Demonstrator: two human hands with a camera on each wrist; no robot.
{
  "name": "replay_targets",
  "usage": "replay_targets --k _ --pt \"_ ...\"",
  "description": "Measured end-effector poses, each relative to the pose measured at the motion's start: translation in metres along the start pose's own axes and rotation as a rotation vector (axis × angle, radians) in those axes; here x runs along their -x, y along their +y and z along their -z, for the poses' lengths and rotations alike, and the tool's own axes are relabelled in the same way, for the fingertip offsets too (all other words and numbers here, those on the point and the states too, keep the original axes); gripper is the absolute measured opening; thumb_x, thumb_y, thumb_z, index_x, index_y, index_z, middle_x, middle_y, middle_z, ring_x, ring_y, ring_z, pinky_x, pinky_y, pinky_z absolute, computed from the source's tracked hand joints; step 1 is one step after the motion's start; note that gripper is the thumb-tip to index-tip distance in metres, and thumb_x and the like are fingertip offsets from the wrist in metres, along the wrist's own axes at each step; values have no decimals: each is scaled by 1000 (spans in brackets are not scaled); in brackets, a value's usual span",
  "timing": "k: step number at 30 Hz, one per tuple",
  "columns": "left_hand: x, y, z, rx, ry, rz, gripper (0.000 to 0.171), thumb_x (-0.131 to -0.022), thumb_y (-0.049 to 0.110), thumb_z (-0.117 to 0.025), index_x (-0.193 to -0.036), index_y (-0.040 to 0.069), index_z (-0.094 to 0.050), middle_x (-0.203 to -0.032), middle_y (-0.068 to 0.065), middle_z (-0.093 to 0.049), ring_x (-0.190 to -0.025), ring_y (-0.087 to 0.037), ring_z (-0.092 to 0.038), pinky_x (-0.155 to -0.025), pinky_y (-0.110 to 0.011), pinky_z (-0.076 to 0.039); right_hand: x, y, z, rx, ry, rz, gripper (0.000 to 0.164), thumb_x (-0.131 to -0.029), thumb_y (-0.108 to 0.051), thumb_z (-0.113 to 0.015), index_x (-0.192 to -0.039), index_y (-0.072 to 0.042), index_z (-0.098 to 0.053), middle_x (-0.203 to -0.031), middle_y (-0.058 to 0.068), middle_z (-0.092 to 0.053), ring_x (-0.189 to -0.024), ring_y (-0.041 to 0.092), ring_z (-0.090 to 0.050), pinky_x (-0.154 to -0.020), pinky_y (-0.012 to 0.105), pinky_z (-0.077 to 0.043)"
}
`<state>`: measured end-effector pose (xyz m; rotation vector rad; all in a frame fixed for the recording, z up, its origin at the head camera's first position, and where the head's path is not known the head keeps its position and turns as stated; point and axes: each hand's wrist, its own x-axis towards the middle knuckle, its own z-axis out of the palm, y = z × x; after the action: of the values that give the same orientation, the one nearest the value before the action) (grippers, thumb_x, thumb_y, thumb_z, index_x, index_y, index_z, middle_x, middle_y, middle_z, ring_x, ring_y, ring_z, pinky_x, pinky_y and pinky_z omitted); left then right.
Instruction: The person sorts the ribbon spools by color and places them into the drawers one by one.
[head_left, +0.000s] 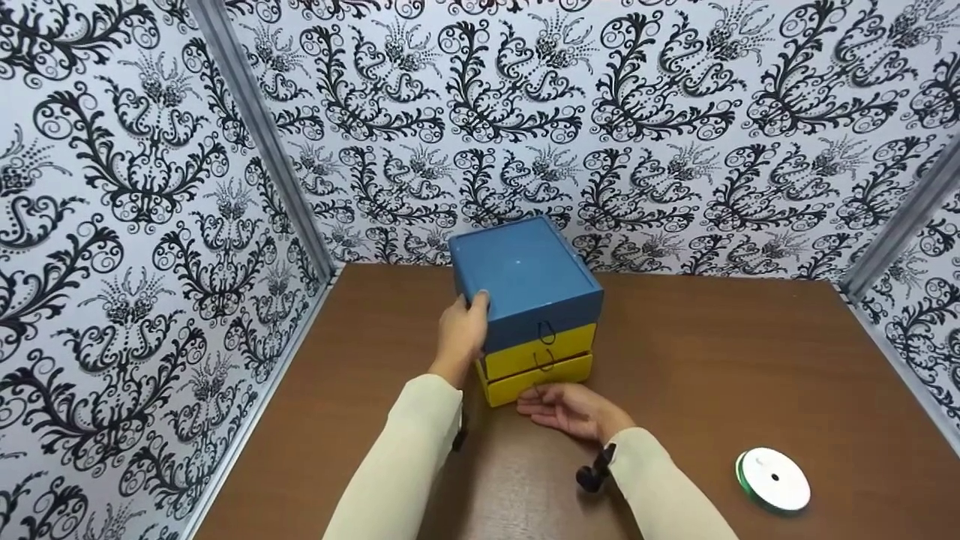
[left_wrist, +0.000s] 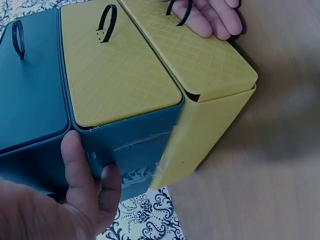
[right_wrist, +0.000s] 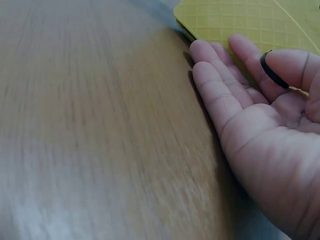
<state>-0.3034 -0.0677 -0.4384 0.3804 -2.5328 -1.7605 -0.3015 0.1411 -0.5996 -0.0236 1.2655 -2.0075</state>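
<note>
A small drawer chest (head_left: 517, 262) has a blue top and upper front, with two yellow drawer fronts below. Black loop handles (left_wrist: 106, 22) hang from the fronts. My left hand (head_left: 463, 326) rests against the chest's left side near the front corner, its fingers pressed on the blue side wall (left_wrist: 135, 150). Low at the front, my right hand (head_left: 570, 410) is palm up, pinching the loop (right_wrist: 272, 70) of the bottom yellow drawer (head_left: 540, 381) between thumb and fingers. That drawer stands slightly out, with a dark gap at its corner in the left wrist view.
A white spool with a green edge (head_left: 774, 480) lies on the brown tabletop (head_left: 690, 375) at the right. Patterned wall panels (head_left: 525, 135) stand behind and at the sides, the back one close behind the chest.
</note>
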Motion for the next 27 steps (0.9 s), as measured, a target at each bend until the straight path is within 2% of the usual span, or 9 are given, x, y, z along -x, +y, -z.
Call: replay_targets --k 6,12,21,27 --pt "1 0 0 16 8 13 71 -100 49 -44 -156 6 -33 -155 -17 -36 -133 -35 -45 -86 -50 -55 5 3 -1 1 -11 -27 44 -98 -1 -37 -139 14 -44 -135 25 -55 -126 36 -53 -108 46 -39" --pt "1 0 -1 20 9 5 70 -100 48 -45 -155 6 -34 -155 -17 -37 -131 -36 -47 -81 -48 -57 12 5 -1 31 -16 -7 42 -97 -1 -37 -135 14 -47 -133 24 -56 -125 35 -55 -107 44 -41" --pt "0 1 -1 43 14 -31 60 -99 48 -45 -146 12 -50 -139 -18 -51 -116 -37 -57 -75 -50 -58 23 9 -3 71 -17 7 38 -95 -3 -39 -127 13 -53 -129 23 -59 -121 35 -57 -105 43 -44" --pt "0 0 0 57 9 -10 61 -98 48 -45 -148 12 -48 -142 -18 -49 -118 -38 -55 -74 -51 -58 31 13 -2 78 -17 -9 38 -95 -3 -40 -127 14 -52 -129 24 -59 -121 35 -58 -104 43 -44"
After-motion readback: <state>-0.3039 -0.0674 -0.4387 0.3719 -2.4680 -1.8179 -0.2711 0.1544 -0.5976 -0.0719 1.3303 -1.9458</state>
